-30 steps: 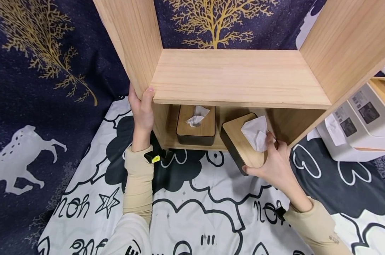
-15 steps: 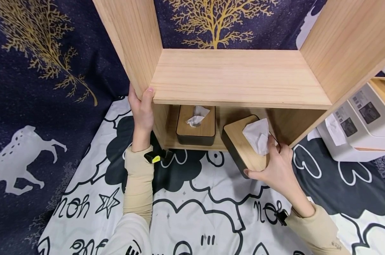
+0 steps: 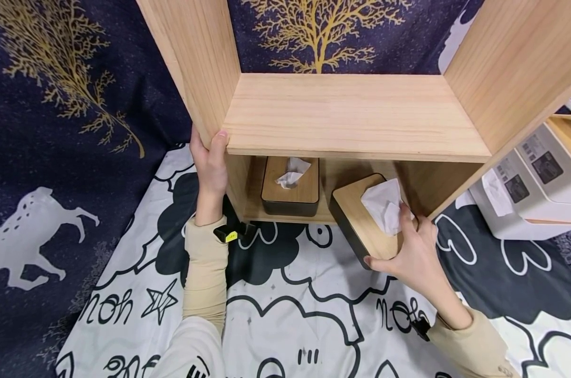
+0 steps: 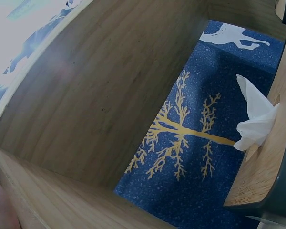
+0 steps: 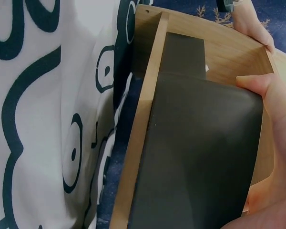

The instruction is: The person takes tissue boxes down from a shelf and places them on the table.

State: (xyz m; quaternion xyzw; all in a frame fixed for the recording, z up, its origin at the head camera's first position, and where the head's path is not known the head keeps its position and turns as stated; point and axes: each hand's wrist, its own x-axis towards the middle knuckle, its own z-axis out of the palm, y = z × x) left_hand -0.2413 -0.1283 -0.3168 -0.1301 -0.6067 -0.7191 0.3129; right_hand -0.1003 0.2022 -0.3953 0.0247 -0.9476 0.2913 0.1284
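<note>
In the head view my right hand (image 3: 415, 257) grips the near right end of a tissue box (image 3: 358, 205) with a wooden lid and dark sides. This box sits at an angle, partly inside the lower compartment and jutting out past its front edge. A white tissue (image 3: 383, 205) pokes from its lid. My left hand (image 3: 211, 165) holds the left upright of the wooden shelf (image 3: 356, 115), thumb on the front edge. A second, similar tissue box (image 3: 290, 205) stands straight in the left of that compartment. The right wrist view shows the dark side of the gripped box (image 5: 205, 152) close up.
White tissue boxes (image 3: 540, 178) with labels stand to the right of the shelf. The shelf's right upright (image 3: 517, 79) rises beside my right hand. A patterned black-and-white cloth (image 3: 294, 325) covers the surface in front; dark blue fabric (image 3: 53, 131) hangs behind.
The gripped tissue box has shifted slightly toward me and to the right, its near end further out. My right hand moved with it. The left hand stays on the upright.
</note>
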